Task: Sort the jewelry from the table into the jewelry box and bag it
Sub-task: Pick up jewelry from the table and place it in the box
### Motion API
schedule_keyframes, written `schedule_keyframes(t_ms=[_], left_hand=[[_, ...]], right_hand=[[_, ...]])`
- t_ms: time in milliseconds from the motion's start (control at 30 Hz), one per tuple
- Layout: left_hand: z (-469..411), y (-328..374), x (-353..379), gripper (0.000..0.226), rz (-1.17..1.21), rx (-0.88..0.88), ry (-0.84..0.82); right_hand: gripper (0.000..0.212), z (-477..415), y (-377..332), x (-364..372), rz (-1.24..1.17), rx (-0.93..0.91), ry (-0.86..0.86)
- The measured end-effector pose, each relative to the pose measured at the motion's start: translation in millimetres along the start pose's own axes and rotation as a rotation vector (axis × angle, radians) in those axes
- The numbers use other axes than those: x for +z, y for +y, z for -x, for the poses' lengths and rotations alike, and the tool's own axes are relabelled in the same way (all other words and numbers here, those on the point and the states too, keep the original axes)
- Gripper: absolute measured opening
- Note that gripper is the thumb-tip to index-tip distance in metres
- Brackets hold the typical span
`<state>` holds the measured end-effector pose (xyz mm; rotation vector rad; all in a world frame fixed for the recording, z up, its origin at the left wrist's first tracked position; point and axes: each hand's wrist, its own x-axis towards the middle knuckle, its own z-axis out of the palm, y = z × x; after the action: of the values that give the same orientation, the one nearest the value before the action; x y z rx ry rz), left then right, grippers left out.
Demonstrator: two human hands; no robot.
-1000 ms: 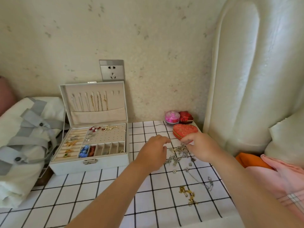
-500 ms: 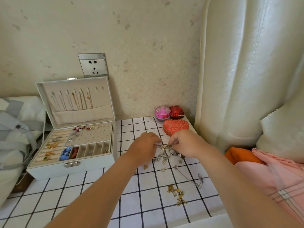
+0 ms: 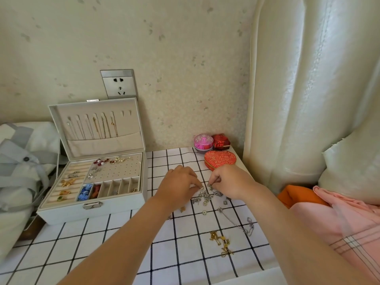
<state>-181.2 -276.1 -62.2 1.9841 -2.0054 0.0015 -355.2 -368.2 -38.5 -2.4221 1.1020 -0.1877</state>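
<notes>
Two hands, wider apart a second ago, are brought together at centre frame, left hand [image 3: 178,182] and right hand [image 3: 230,179] each pinched on the silver jewelry [image 3: 205,198] heaped there, nothing yet carried to the jewelry box [image 3: 92,211] at left.

speckled cream wall [image 3: 185,58], silver socket [image 3: 118,84], padded white headboard [image 3: 308,89], perhaps daylight

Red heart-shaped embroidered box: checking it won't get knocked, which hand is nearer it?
Right. The right hand sits just in front of the red heart-shaped box; the left hand is farther off to its left.
</notes>
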Motion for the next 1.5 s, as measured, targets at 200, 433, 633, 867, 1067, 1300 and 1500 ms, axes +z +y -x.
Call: schedule_keyframes(t_ms=[200, 433, 633, 867, 1067, 1300, 1500], left_hand=[[7.9, -7.8, -5.9, 0.012, 0.037, -0.074, 0.016], [4.4, -1.1, -4.9, 0.027, 0.072, -0.044, -0.066], [2.8, -0.2, -3.5, 0.012, 0.111, -0.084, -0.038], [8.9, -3.5, -10.3, 0.010, 0.413, -0.277, 0.046], [10.1, -10.2, -16.6, 0.009, 0.566, -0.361, 0.169], [14.4, -16.4, -18.8, 0.008, 0.437, -0.397, 0.181], [20.2, -17.6, -21.1, 0.011, 0.350, -0.347, 0.160]], right_hand=[[0.027, -3.3, 1.4, -3.1, 0.016, 0.022, -0.030], [0.039, -4.2, 1.6, -3.1, 0.020, 0.038, -0.067], [0.026, -4.9, -1.4, 0.3, -0.015, 0.017, -0.052], [0.033, -6.0, -1.9, 4.0, -0.082, -0.027, -0.033], [0.025, -12.1, -10.5, 8.6, -0.085, -0.101, 0.105], [0.028, -20.7, -36.1, 20.0, 0.146, -0.232, -0.005], [0.012, -25.2, -46.3, 21.5, 0.241, -0.243, -0.009]])
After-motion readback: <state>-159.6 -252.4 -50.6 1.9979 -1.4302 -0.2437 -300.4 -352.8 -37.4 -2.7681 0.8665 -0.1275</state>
